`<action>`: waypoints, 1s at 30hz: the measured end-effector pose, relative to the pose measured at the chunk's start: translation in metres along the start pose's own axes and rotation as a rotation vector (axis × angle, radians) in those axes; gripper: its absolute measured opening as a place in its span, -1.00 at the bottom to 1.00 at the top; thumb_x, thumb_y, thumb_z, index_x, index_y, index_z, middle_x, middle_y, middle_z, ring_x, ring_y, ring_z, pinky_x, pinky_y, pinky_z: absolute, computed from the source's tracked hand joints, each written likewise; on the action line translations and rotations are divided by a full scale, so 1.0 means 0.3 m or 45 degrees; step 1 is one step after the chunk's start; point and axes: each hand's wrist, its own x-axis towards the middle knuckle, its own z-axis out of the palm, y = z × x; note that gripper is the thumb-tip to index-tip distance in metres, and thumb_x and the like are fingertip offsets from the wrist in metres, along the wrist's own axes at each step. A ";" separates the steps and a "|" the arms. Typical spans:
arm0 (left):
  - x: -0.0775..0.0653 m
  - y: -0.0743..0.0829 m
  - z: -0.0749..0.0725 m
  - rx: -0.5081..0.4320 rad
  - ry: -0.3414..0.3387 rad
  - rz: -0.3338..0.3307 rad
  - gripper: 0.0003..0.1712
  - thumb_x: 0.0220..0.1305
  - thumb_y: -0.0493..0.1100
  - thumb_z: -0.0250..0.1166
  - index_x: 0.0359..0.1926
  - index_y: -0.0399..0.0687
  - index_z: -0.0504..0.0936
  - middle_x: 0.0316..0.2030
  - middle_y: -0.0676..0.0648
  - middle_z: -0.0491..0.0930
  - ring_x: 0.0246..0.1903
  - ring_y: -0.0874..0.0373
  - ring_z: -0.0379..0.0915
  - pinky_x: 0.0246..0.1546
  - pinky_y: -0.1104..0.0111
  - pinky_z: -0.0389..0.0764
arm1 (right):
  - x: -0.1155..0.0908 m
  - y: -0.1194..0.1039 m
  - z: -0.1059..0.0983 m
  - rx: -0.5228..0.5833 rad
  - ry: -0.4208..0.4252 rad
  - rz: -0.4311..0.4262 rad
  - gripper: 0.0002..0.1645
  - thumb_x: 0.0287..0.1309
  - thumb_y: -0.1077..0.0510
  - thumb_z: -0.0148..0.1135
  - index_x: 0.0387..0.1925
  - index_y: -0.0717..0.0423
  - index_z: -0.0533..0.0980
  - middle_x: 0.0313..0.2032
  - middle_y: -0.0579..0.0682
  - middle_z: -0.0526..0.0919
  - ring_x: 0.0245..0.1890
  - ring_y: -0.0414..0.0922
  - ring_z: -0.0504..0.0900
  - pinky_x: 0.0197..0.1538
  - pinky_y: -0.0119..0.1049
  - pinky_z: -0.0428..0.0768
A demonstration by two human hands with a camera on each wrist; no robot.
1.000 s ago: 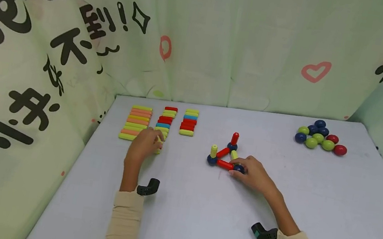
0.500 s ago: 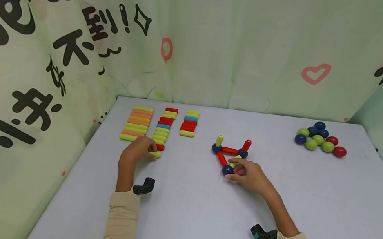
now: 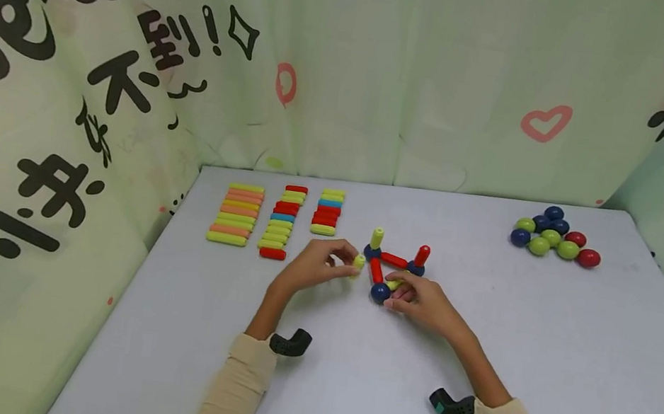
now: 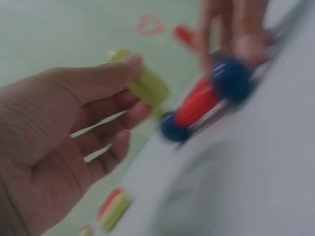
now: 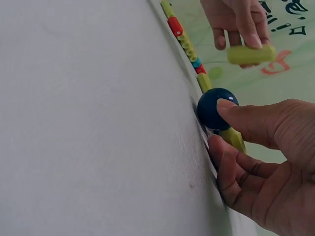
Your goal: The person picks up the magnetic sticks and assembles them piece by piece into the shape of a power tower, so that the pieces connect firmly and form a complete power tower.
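My left hand [image 3: 318, 266] pinches a yellow-green rod [image 4: 147, 83] between thumb and fingers, held above the table just left of a triangular frame of rods and balls. With thumb and fingers, my right hand [image 3: 428, 307] holds the frame at its near corner, a dark blue ball [image 5: 216, 109]. Red rods [image 3: 393, 260] link this ball to two other blue balls, and a yellow-green rod [image 5: 234, 139] lies partly behind the right fingers. From the far balls, a yellow-green rod [image 3: 377, 238] and a red rod [image 3: 422, 255] stand upright. The near ball bears no upright rod.
Rods lie in three columns at the back left of the white table [image 3: 344, 381]: long yellow and orange rods [image 3: 238, 210], a mixed column [image 3: 283, 217] and a shorter column [image 3: 327, 212]. Blue, green and red balls [image 3: 552, 241] are grouped at the back right. Printed curtains [image 3: 360, 61] surround the table.
My left hand has taken a yellow-green rod from the middle column's near end and carried it right, towards the frame. The right hand has turned the frame and drawn its held corner left.
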 end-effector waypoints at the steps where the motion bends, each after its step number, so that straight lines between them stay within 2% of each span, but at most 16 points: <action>1: 0.013 0.010 0.031 -0.033 0.008 0.017 -0.68 0.27 -0.04 0.34 -0.04 -0.10 0.62 -0.16 -0.06 0.67 -0.11 0.14 0.56 -0.11 0.43 0.58 | 0.000 0.001 0.000 -0.004 0.004 -0.001 -0.47 0.13 0.14 0.40 0.11 0.23 0.50 -0.33 0.02 0.64 -0.32 -0.17 0.56 -0.26 -0.46 0.55; 4: 0.036 0.029 0.108 -0.092 0.026 0.043 -0.66 0.29 -0.03 0.33 -0.01 -0.12 0.61 -0.12 -0.07 0.68 -0.06 0.13 0.58 -0.09 0.47 0.58 | -0.002 0.002 -0.001 -0.016 0.017 -0.022 -0.45 0.12 0.15 0.40 0.12 0.25 0.49 -0.33 0.03 0.64 -0.31 -0.16 0.57 -0.24 -0.43 0.56; 7: 0.044 0.034 0.155 -0.117 0.039 0.050 -0.66 0.29 -0.05 0.33 0.00 -0.12 0.60 -0.10 -0.07 0.69 -0.05 0.14 0.59 -0.10 0.50 0.58 | -0.004 0.003 -0.005 -0.025 0.032 -0.031 -0.41 0.10 0.16 0.41 0.14 0.30 0.46 -0.32 0.04 0.63 -0.30 -0.15 0.58 -0.23 -0.43 0.57; 12: 0.046 0.038 0.196 -0.121 0.085 0.059 -0.67 0.28 -0.06 0.33 0.00 -0.11 0.61 -0.10 -0.06 0.70 -0.08 0.15 0.61 -0.15 0.50 0.59 | -0.016 0.006 -0.032 -0.013 -0.011 -0.038 -0.40 0.13 0.18 0.39 0.16 0.31 0.42 -0.26 0.08 0.63 -0.25 -0.14 0.59 -0.22 -0.44 0.57; 16: 0.051 0.047 0.220 -0.129 0.134 0.057 -0.65 0.26 -0.04 0.35 0.00 -0.10 0.62 -0.10 -0.07 0.72 -0.10 0.15 0.64 -0.17 0.51 0.59 | -0.035 0.020 -0.101 0.054 -0.037 -0.025 -0.55 0.18 0.18 0.35 0.05 0.27 0.46 -0.24 0.10 0.63 -0.24 -0.11 0.59 -0.23 -0.43 0.58; 18: 0.054 0.050 0.231 -0.126 0.136 0.051 -0.64 0.26 -0.02 0.35 0.00 -0.10 0.63 -0.11 -0.06 0.72 -0.11 0.16 0.64 -0.18 0.52 0.59 | -0.044 0.040 -0.153 0.047 0.033 0.017 -0.66 0.22 0.18 0.30 -0.03 0.26 0.49 -0.25 0.11 0.63 -0.25 -0.08 0.58 -0.26 -0.45 0.58; 19: 0.055 0.051 0.235 -0.126 0.131 0.047 -0.63 0.25 -0.02 0.36 0.01 -0.10 0.63 -0.11 -0.06 0.73 -0.12 0.17 0.63 -0.18 0.53 0.59 | -0.048 0.053 -0.181 0.022 0.102 0.051 -0.69 0.25 0.15 0.28 -0.06 0.26 0.50 -0.27 0.12 0.64 -0.26 -0.06 0.59 -0.27 -0.46 0.57; 21: 0.058 0.051 0.238 -0.118 0.119 0.040 -0.62 0.24 0.00 0.36 0.01 -0.08 0.63 -0.13 -0.04 0.72 -0.14 0.21 0.62 -0.19 0.54 0.59 | -0.050 0.088 -0.242 -0.070 0.299 0.117 -0.68 0.30 0.12 0.24 -0.06 0.28 0.52 -0.26 0.18 0.64 -0.26 0.01 0.60 -0.29 -0.44 0.56; 23: 0.058 0.048 0.235 -0.115 0.116 0.030 -0.63 0.23 0.01 0.38 -0.02 -0.06 0.63 -0.18 -0.01 0.71 -0.17 0.26 0.60 -0.19 0.55 0.59 | -0.041 0.133 -0.302 -0.149 0.525 0.192 -0.65 0.33 0.12 0.19 0.00 0.32 0.51 -0.17 0.27 0.63 -0.24 0.12 0.63 -0.25 -0.30 0.62; 25: 0.057 0.041 0.225 -0.117 0.149 0.010 -0.66 0.20 0.02 0.40 -0.08 -0.05 0.63 -0.24 0.01 0.69 -0.22 0.27 0.57 -0.20 0.54 0.60 | -0.022 0.182 -0.359 -0.219 0.702 0.260 -0.59 0.35 0.14 0.14 0.10 0.35 0.48 -0.03 0.37 0.56 -0.17 0.22 0.63 -0.17 -0.10 0.64; 27: 0.055 0.031 0.214 -0.112 0.226 -0.029 -0.68 0.18 0.03 0.41 -0.16 -0.05 0.60 -0.28 0.01 0.63 -0.25 0.26 0.52 -0.22 0.53 0.58 | 0.001 0.232 -0.408 -0.281 0.779 0.309 -0.55 0.35 0.19 0.09 0.18 0.38 0.44 0.11 0.45 0.45 -0.04 0.31 0.56 0.01 0.12 0.56; 28: 0.055 0.025 0.211 -0.111 0.275 -0.054 -0.68 0.19 0.04 0.40 -0.17 -0.05 0.58 -0.28 0.01 0.59 -0.24 0.24 0.49 -0.22 0.53 0.57 | 0.011 0.255 -0.428 -0.307 0.782 0.333 -0.54 0.35 0.22 0.07 0.20 0.40 0.41 0.15 0.48 0.39 0.04 0.34 0.51 0.10 0.19 0.50; 30: 0.055 0.012 0.208 -0.132 0.363 -0.107 -0.66 0.23 0.03 0.37 -0.12 -0.07 0.55 -0.20 -0.03 0.55 -0.18 0.19 0.49 -0.19 0.48 0.58 | 0.022 0.295 -0.455 -0.379 0.721 0.397 -0.52 0.36 0.23 0.05 0.23 0.42 0.38 0.21 0.51 0.30 0.15 0.38 0.39 0.22 0.26 0.38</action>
